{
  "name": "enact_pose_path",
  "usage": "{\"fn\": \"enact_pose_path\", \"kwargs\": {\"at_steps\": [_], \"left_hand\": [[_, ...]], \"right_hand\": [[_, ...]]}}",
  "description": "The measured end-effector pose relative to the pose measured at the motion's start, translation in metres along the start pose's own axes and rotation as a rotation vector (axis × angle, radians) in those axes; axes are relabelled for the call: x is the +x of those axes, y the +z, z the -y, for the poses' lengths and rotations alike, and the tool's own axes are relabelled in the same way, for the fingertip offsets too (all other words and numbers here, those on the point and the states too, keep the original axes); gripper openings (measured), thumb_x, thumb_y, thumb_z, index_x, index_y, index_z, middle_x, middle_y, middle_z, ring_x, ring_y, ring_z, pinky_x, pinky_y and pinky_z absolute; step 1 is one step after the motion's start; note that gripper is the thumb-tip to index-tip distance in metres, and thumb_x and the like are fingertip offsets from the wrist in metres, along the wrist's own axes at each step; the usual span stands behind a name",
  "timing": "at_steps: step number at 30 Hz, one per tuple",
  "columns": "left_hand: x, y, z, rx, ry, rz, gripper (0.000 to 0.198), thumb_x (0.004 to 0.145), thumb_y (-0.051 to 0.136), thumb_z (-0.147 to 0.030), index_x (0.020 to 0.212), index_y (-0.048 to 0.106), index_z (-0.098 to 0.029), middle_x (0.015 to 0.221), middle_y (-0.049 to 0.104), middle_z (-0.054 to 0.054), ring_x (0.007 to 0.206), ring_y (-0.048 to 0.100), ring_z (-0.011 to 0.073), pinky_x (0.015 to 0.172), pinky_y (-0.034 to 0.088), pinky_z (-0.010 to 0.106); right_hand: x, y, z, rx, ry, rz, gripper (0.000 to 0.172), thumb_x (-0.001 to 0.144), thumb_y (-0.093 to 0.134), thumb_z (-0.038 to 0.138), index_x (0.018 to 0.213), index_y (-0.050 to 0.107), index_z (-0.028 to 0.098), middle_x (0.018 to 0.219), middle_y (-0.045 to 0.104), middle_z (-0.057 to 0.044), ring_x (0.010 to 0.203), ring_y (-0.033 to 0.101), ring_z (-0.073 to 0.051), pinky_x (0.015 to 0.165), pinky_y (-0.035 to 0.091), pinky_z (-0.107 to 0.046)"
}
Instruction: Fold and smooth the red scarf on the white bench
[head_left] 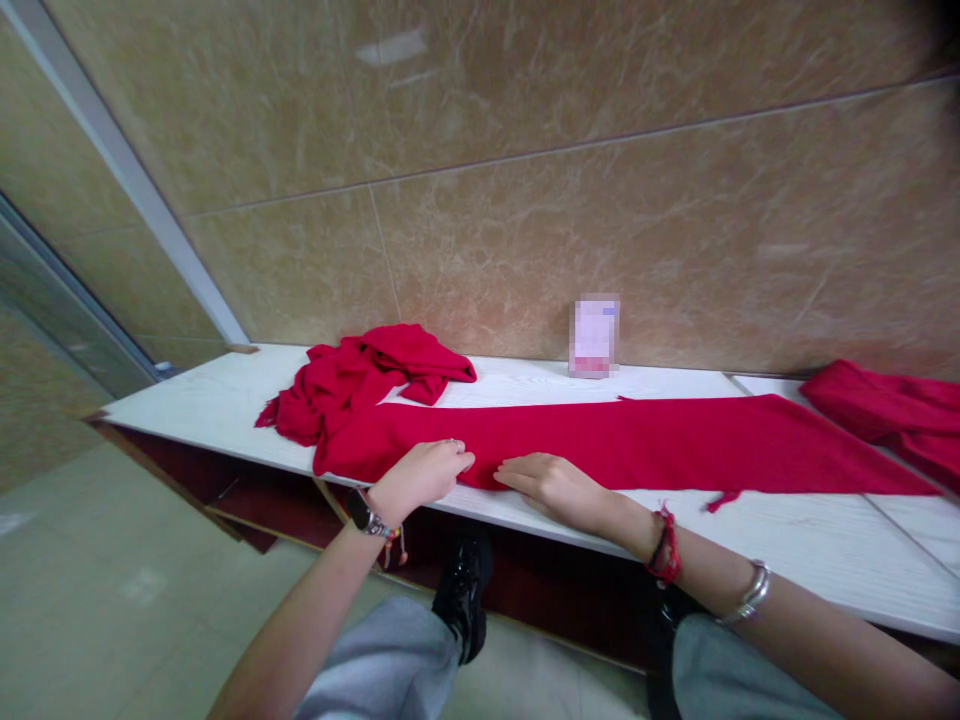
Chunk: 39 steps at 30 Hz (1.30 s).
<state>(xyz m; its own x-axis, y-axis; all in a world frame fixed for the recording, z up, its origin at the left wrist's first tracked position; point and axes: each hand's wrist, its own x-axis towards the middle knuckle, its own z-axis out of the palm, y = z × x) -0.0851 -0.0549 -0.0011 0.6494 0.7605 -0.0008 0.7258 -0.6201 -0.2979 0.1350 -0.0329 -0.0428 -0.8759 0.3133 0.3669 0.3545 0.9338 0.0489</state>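
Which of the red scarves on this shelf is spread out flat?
The long scarf under the left hand and right hand; the heap at back left is bunched, the far-right scarf lies rumpled.

Both my arms reach forward, bare to the elbow, and my hands sit close together with the fingertips nearly meeting. My left hand point(424, 472) is knuckles-up, the fingers curled under so that I cannot see whether they pinch anything. Its wrist bends slightly and wears a watch point(361, 511). My right hand point(553, 486) lies flat, palm down, fingers straight and together, pointing left. A red cord point(665, 545) circles that wrist, a bangle point(750, 593) the forearm.
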Motion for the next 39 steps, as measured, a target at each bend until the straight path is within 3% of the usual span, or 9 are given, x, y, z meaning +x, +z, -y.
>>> {"fn": "enact_pose_path", "kwargs": {"at_steps": [4, 8, 16, 19, 21, 25, 31, 36, 39], "left_hand": [[0.004, 0.001, 0.003, 0.004, 0.038, -0.012, 0.018, 0.079, 0.047, -0.006, 0.091, 0.054, -0.016, 0.096, 0.058, 0.007, 0.089, 0.056, 0.0196, 0.075, 0.045, 0.029], [0.004, 0.003, 0.008, -0.022, 0.052, -0.014, 0.014, 0.077, 0.049, -0.006, 0.087, 0.053, -0.016, 0.092, 0.058, 0.005, 0.085, 0.056, 0.0183, 0.072, 0.045, 0.027], [-0.006, 0.004, 0.014, -0.028, -0.001, 0.039, 0.021, 0.074, 0.044, -0.001, 0.083, 0.052, -0.018, 0.091, 0.058, 0.004, 0.085, 0.056, 0.0175, 0.071, 0.043, 0.026], [-0.015, 0.005, 0.023, -0.037, -0.068, 0.075, 0.021, 0.074, 0.043, 0.000, 0.080, 0.052, -0.018, 0.088, 0.058, 0.005, 0.083, 0.056, 0.0180, 0.069, 0.044, 0.027], [-0.021, 0.005, 0.029, -0.040, -0.106, 0.086, 0.021, 0.075, 0.042, 0.000, 0.080, 0.053, -0.017, 0.087, 0.058, 0.005, 0.083, 0.056, 0.0183, 0.069, 0.044, 0.027], [-0.028, 0.005, 0.037, -0.023, -0.155, 0.029, 0.021, 0.079, 0.041, -0.002, 0.083, 0.054, -0.018, 0.090, 0.058, 0.006, 0.086, 0.055, 0.0185, 0.073, 0.044, 0.029], [-0.030, 0.002, 0.046, 0.004, -0.215, -0.057, 0.019, 0.079, 0.043, -0.004, 0.083, 0.056, -0.017, 0.090, 0.055, 0.006, 0.090, 0.051, 0.0186, 0.080, 0.042, 0.030], [-0.036, 0.005, 0.042, -0.089, -0.080, 0.009, 0.013, 0.078, 0.051, -0.012, 0.086, 0.058, -0.019, 0.090, 0.056, 0.002, 0.087, 0.052, 0.0159, 0.078, 0.042, 0.025], [-0.039, 0.009, 0.040, -0.061, -0.076, 0.000, 0.010, 0.078, 0.052, -0.013, 0.084, 0.058, -0.019, 0.087, 0.057, 0.003, 0.087, 0.053, 0.0167, 0.078, 0.042, 0.027]], "right_hand": [[0.013, 0.001, 0.006, -0.117, 0.106, 0.037, 0.023, 0.088, 0.041, 0.016, 0.100, 0.059, 0.012, 0.096, 0.064, -0.012, 0.089, 0.058, -0.018, 0.078, 0.044, -0.032], [0.025, 0.000, 0.009, -0.197, 0.108, 0.129, 0.020, 0.088, 0.041, 0.012, 0.085, 0.060, 0.012, 0.080, 0.062, -0.007, 0.076, 0.056, -0.016, 0.067, 0.042, -0.028], [0.024, 0.004, 0.008, -0.225, 0.040, 0.052, 0.020, 0.088, 0.041, 0.013, 0.078, 0.059, 0.013, 0.077, 0.058, -0.006, 0.075, 0.052, -0.017, 0.065, 0.041, -0.028], [0.024, 0.004, 0.009, -0.192, 0.053, 0.078, 0.019, 0.088, 0.041, 0.014, 0.086, 0.060, 0.013, 0.083, 0.059, -0.008, 0.081, 0.053, -0.018, 0.070, 0.042, -0.030], [0.025, 0.005, 0.008, -0.139, 0.033, 0.078, 0.023, 0.089, 0.040, 0.014, 0.101, 0.059, 0.014, 0.099, 0.060, -0.011, 0.094, 0.053, -0.019, 0.078, 0.043, -0.033], [0.023, 0.005, 0.003, 0.057, -0.014, 0.100, 0.036, 0.091, 0.033, 0.014, 0.122, 0.049, 0.021, 0.128, 0.049, -0.008, 0.120, 0.039, -0.017, 0.097, 0.035, -0.036], [0.017, 0.006, -0.004, 0.255, 0.033, 0.123, 0.040, 0.091, 0.028, 0.011, 0.126, 0.046, 0.022, 0.133, 0.044, -0.006, 0.124, 0.035, -0.014, 0.104, 0.029, -0.034], [0.017, 0.006, -0.002, 0.172, 0.074, 0.101, 0.038, 0.089, 0.034, 0.010, 0.122, 0.051, 0.021, 0.128, 0.049, -0.008, 0.122, 0.039, -0.018, 0.102, 0.031, -0.039], [0.021, 0.005, 0.003, 0.098, 0.073, 0.078, 0.036, 0.088, 0.037, 0.013, 0.120, 0.052, 0.019, 0.124, 0.053, -0.009, 0.117, 0.044, -0.019, 0.099, 0.033, -0.039]]}}
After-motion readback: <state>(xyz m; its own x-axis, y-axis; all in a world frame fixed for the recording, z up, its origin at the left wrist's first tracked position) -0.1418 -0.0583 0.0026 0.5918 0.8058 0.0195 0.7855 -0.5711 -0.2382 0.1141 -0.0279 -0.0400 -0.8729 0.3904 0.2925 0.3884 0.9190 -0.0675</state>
